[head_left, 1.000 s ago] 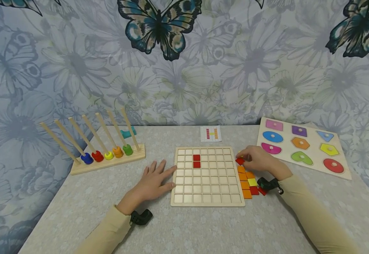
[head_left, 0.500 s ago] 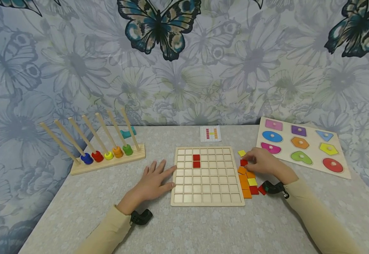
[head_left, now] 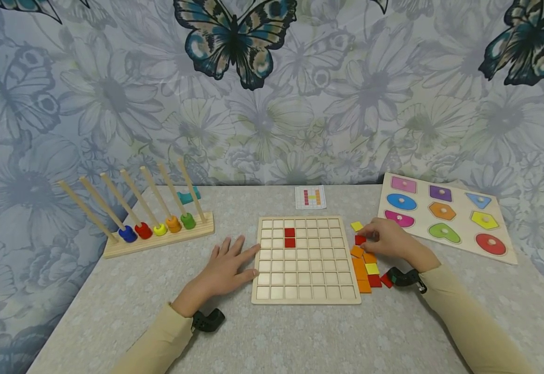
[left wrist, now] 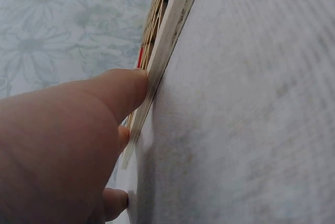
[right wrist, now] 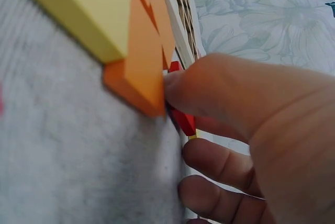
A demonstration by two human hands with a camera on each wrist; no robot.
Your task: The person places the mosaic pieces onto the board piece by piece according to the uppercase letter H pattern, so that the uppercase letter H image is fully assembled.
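Observation:
My left hand [head_left: 222,267] lies with fingers spread at the left side of a wooden grid board [head_left: 306,301]. Its thumb and index finger touch the board's edge; in the left wrist view the thumb [left wrist: 123,90] presses against that side. Two red tiles [head_left: 290,237] sit one above the other in the grid's upper part. To the board's right, my right hand [head_left: 386,239] pinches a red square tile [head_left: 359,240] low at the table. The right wrist view shows the thumb on this red tile [right wrist: 184,121], beside an orange tile [right wrist: 144,62]; the index finger is mostly hidden.
Several orange, yellow and red tiles [head_left: 361,272] lie beside the board, with a yellow tile [head_left: 356,226] behind. A pattern card [head_left: 311,197] lies at the back. A peg stand [head_left: 159,236] with colored rings is left; a shape puzzle board [head_left: 449,218] is right.
My right hand has moved slightly right, and the red tile has come down from a tilted hold to lie low by the pile. The yellow tile behind has come into sight. My left hand stays still.

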